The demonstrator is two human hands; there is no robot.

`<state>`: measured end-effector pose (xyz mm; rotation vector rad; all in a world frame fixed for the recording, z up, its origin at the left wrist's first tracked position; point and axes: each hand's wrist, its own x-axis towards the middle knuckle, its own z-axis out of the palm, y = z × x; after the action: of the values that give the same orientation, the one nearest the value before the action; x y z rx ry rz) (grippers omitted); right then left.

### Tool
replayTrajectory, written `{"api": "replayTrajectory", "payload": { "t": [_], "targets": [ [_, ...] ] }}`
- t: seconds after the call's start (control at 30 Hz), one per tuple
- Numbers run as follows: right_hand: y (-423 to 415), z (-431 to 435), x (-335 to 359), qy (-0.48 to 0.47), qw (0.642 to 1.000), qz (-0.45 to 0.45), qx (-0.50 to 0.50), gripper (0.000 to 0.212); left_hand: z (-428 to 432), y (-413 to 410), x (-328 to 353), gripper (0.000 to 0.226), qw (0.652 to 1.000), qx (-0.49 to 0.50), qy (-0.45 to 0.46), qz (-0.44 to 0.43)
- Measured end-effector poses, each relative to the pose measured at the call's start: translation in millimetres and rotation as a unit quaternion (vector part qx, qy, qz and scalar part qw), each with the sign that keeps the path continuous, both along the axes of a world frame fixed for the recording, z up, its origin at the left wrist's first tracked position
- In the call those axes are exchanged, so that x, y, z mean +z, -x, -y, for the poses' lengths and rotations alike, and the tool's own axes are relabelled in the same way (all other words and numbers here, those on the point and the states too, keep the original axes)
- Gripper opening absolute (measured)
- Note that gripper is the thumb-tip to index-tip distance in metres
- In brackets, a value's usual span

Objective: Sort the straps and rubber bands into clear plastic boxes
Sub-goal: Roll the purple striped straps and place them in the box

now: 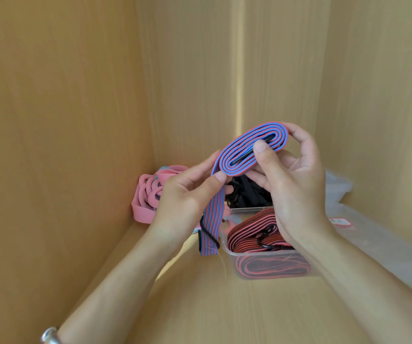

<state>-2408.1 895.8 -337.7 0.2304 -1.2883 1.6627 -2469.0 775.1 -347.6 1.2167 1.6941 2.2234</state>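
**One box part filled, a strap half wound, two heaps left to sort**

Both hands were busy on the blue-and-red strap [249,147], held in the air above the shelf [224,306] of a wooden cupboard. The right hand [291,184] was clamped on the wound coil, thumb across its face and fingers behind. The left hand [187,194] pinched the strap just below the coil, where the loose tail [211,219] dropped away with a black hook at its end. From where I stood, the winding looked nearly done, with only that tail left to take up.

Directly beneath the hands sat a clear plastic box [224,240] already holding red-and-black straps [249,235], coiled flat with a black hook [265,238] on top. That much of the sorting seemed finished, and there looked to be room on top for another coil.

The rest was not yet boxed. A tangle of black straps [247,192] lay behind the box, partly hidden by the hands. A heap of pink rubber bands [148,194] was pushed into the back left corner against the cupboard wall. To the right lay more clear plastic [373,239] with a red label [340,222]; I could not tell whether it was a bag, a lid or another box.

The hanging tail was the likeliest nuisance, since its hook could catch on the box rim. The cupboard walls stood close on both sides.
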Motion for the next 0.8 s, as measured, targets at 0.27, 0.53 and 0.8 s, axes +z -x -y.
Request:
{"api": "replayTrajectory", "payload": {
  "t": [0.27,0.53,0.8],
  "targets": [
    [0.5,2.7,-2.3,0.007,0.997,0.035,0.071,0.015,1.2,5.9,-1.0,0.041,0.999,0.039,-0.018,-0.012],
    [4.5,2.3,-9.1,-0.077,0.991,0.108,0.008,0.021,-0.2,27.9,-4.5,0.039,0.992,0.123,-0.022,0.034],
    [1.8,7.0,-9.3,-0.11,0.988,0.108,-0.007,0.028,0.9,28.3,-5.0,0.034,0.997,0.071,-0.009,0.03]
  ]
}}
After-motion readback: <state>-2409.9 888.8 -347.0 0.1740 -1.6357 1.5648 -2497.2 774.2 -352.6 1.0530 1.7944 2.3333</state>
